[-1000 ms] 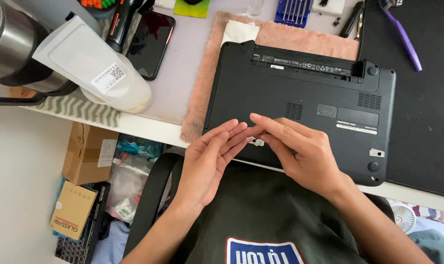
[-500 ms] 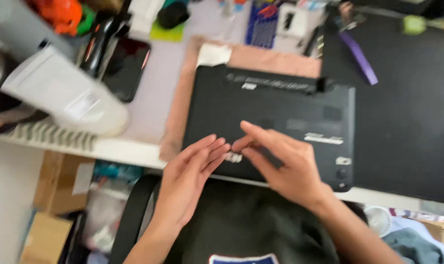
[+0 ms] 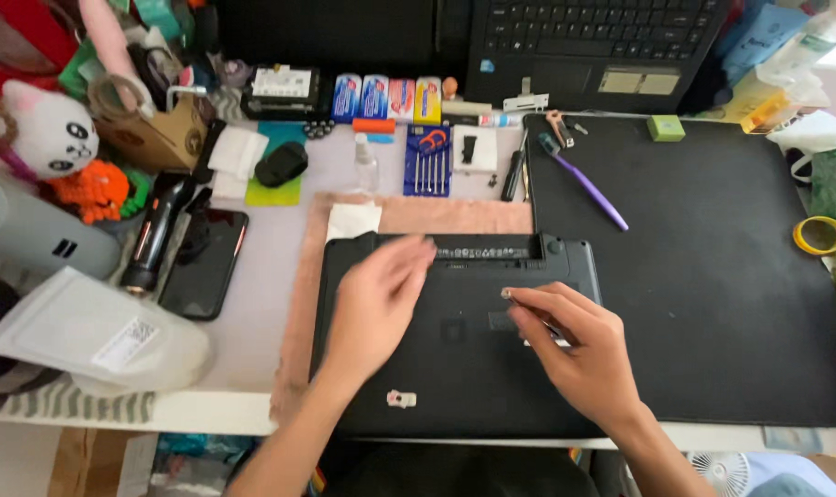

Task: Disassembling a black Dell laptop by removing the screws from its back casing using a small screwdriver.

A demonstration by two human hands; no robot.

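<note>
A black laptop (image 3: 455, 368) lies upside down on a pink cloth (image 3: 298, 313) at the desk's near edge. My left hand (image 3: 377, 299) is blurred, hovering over the laptop's left half with its fingers apart and nothing in it. My right hand (image 3: 579, 354) rests on the laptop's right half, with thumb and forefinger pinched on a tiny light-coloured piece (image 3: 507, 294). A small white tab (image 3: 401, 398) lies on the laptop base near its front edge. A folded white tissue (image 3: 354, 221) sits at the laptop's far left corner.
A black mat (image 3: 713, 276) covers the desk's right side, with a purple toothbrush (image 3: 588, 189) and a green block (image 3: 666, 128) on it. Behind are a blue screwdriver set (image 3: 427, 161) and a second laptop (image 3: 602, 41). A phone (image 3: 204, 262) and a white pouch (image 3: 96, 336) lie left.
The view has tilted up, showing more of the desk. My hands have parted and moved from the laptop's near edge toward its middle, the left one still in motion.
</note>
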